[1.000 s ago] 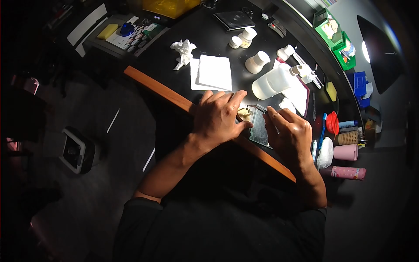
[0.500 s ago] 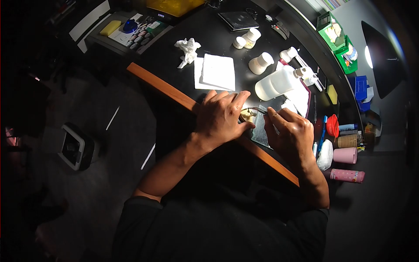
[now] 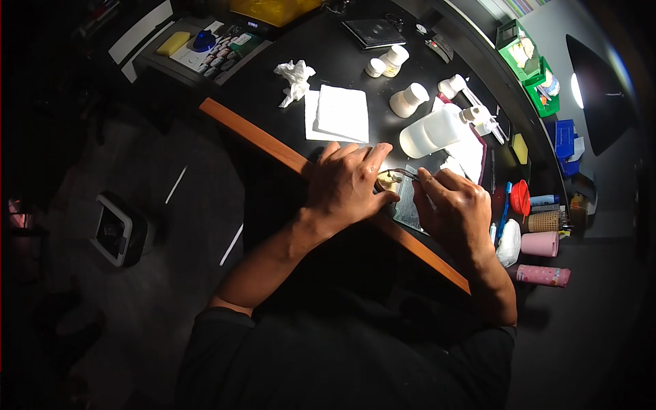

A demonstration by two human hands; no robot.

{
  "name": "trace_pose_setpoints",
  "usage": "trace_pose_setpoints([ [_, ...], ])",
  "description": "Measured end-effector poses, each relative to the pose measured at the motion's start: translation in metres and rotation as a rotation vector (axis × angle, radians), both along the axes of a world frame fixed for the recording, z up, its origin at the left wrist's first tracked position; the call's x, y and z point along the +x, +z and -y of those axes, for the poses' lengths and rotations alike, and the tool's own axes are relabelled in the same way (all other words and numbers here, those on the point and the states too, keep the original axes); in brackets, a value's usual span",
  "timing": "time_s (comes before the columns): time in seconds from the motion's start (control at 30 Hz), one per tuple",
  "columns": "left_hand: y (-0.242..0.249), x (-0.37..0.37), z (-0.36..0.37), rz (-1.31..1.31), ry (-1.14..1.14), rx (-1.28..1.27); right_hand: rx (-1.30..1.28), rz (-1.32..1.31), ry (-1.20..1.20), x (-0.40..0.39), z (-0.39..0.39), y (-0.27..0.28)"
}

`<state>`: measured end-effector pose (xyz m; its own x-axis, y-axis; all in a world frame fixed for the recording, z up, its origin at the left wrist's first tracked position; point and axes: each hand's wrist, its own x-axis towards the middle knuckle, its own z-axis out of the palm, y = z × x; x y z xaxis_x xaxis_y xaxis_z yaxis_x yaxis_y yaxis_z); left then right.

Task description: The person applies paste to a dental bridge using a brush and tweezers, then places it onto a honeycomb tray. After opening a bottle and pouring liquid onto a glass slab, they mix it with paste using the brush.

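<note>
My left hand (image 3: 348,181) is at the wooden table edge, its fingers and thumb curled round a small cream-yellow piece (image 3: 388,179) that looks like a dental model. Its exact form is partly hidden by the fingers. In my right hand (image 3: 451,203) is a thin dark metal hand tool (image 3: 406,172), gripped between thumb and fingers. The tool reaches leftward to the cream-yellow piece; whether its tip touches cannot be made out. Under and between the hands lies a clear glass plate (image 3: 408,210), partly covered by my right hand.
Beyond my hands stand a large translucent bottle (image 3: 429,131) and a small white bottle (image 3: 408,100). Folded white paper towels (image 3: 343,113) and a crumpled tissue (image 3: 295,82) lie left. A red cup (image 3: 521,197) and pink cup (image 3: 540,244) are rightward. The wooden edge (image 3: 256,139) runs diagonally.
The tool's end has shifted very slightly over the cream-yellow piece. Both hands stay in nearly the same place and keep their hold.
</note>
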<state>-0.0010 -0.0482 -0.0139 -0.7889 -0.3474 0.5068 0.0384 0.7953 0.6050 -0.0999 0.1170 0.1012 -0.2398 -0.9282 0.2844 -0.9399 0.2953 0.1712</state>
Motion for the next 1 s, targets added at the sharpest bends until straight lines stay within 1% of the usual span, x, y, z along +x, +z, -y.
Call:
trace_pose_setpoints([
  [0.47,-0.0007,0.0001,0.0004,0.009,0.006,-0.008,0.081,-0.033,-0.034,0.0021,0.0025,0.0028],
  [0.77,-0.0009,0.0,0.0005,0.033,0.01,-0.027,0.121,-0.11,-0.021,0.0019,0.0035,0.0009],
  [1.0,-0.0048,-0.0018,-0.0001,0.012,0.017,-0.025,0.122,-0.071,0.015,-0.0001,0.0021,-0.0001],
])
